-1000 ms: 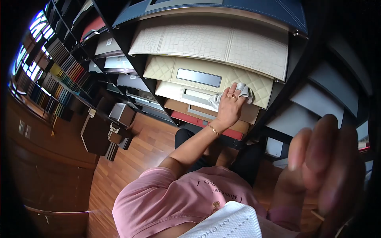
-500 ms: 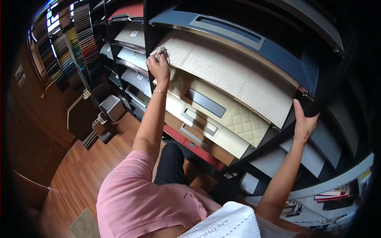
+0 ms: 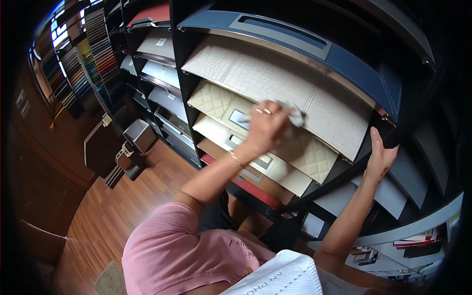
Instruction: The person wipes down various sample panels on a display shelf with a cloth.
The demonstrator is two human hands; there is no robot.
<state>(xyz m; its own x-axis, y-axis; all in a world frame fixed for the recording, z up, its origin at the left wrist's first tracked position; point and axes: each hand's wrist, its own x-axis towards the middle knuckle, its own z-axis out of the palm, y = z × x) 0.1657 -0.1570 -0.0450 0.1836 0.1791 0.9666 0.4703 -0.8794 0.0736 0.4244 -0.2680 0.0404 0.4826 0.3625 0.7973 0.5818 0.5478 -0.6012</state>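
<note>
My left hand (image 3: 268, 125) is closed on a crumpled whitish-grey cloth (image 3: 296, 117), somewhat blurred by motion. The cloth is at the front edge of a cream, crocodile-textured leather panel (image 3: 265, 69) with stitched seams, which lies sloping on a shelf. Just under that hand is a cream quilted panel (image 3: 212, 102) with a cut-out window, partly hidden by my hand and forearm. At the right end of the shelf, my right hand (image 3: 381, 160) holds the dark shelf upright (image 3: 361, 164), thumb on its near side and the other fingers mostly hidden.
A blue stitched panel (image 3: 354, 69) lies on the shelf above. Lower down are cream, brown and red panels (image 3: 255, 191). More shelves with grey panels (image 3: 393, 196) stand to the right. Colour swatches (image 3: 101, 59) hang at the far left, above a bin (image 3: 141, 135) on the wooden floor (image 3: 123, 206).
My left hand has swept the cloth rightward and down from the crocodile-textured panel's left end to its front middle. My right hand stays at the upright.
</note>
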